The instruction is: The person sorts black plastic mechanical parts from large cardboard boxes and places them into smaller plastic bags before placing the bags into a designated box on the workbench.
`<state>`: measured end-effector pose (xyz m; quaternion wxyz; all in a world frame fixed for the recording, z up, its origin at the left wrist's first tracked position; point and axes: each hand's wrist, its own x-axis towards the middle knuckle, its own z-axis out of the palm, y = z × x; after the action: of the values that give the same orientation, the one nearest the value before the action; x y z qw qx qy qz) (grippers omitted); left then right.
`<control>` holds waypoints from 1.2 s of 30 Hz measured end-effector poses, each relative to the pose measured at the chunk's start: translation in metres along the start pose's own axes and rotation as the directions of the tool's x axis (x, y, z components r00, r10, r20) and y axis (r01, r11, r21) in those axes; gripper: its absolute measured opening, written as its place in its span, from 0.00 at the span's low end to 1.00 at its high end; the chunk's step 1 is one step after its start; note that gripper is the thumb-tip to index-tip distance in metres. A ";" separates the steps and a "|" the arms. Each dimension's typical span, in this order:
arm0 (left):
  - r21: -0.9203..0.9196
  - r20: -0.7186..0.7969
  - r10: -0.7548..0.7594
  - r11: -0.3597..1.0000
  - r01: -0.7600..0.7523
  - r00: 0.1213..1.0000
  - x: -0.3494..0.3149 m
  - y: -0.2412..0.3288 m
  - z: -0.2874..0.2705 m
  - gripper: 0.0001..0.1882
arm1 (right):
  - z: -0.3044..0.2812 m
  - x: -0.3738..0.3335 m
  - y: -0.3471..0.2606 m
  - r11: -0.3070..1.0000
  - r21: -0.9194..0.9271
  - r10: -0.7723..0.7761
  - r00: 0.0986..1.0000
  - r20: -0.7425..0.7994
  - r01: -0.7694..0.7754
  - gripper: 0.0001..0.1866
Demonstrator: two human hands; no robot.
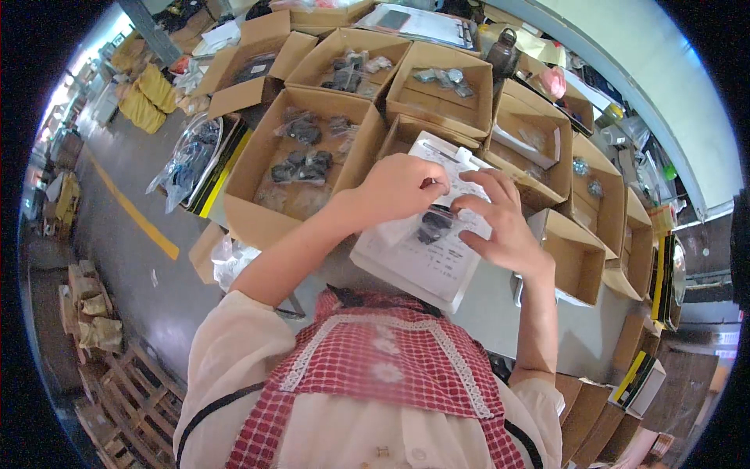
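Observation:
A small clear plastic bag with dark parts inside (434, 224) lies on handwritten papers, which rest on a white board (363, 258) in front of me. My left hand (398, 187) is above the bag's far side, its fingers curled into a pinch. Whatever is between those fingertips, if anything, is too small to make out. On the bag's right, my right hand (500, 223) has thumb and fingers spread and curved, the lower fingers close to the bag. I cannot tell whether they touch its plastic. A pen (437, 150) lies at the sheet's far end.
Open cardboard boxes surround the board. The box at left (242, 195) holds bagged black parts; the one behind (441, 117) holds small clear bags. A dark bottle (504, 53) and a clipboard (422, 25) with a phone (393, 19) stand farther back. More boxes (574, 250) line the right.

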<state>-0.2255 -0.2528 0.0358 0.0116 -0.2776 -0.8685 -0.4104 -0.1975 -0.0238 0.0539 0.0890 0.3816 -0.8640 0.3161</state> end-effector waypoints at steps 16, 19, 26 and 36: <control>-0.639 -0.103 -0.154 0.767 0.053 0.983 -0.033 -0.006 0.028 0.16 | 0.001 0.012 -0.028 0.994 -0.107 -0.046 0.942 -0.332 0.011 0.09; -0.556 -0.143 -0.201 0.826 0.090 0.969 -0.035 0.003 0.028 0.05 | 0.012 -0.004 -0.004 0.995 0.036 0.102 0.962 -0.252 -0.096 0.07; -0.486 -0.214 -0.167 0.873 0.044 0.963 -0.036 0.006 0.033 0.05 | 0.023 -0.016 -0.014 0.989 -0.005 0.143 0.966 -0.216 -0.147 0.06; -0.341 -0.217 -0.195 0.933 0.113 0.956 -0.035 0.012 0.029 0.05 | 0.026 -0.021 -0.019 0.978 0.081 0.206 0.928 -0.311 -0.191 0.09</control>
<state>-0.1834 -0.2424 0.0166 0.0415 -0.1528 -0.7998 -0.5790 -0.1674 -0.0368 0.0342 0.1852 0.2384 -0.8644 0.4021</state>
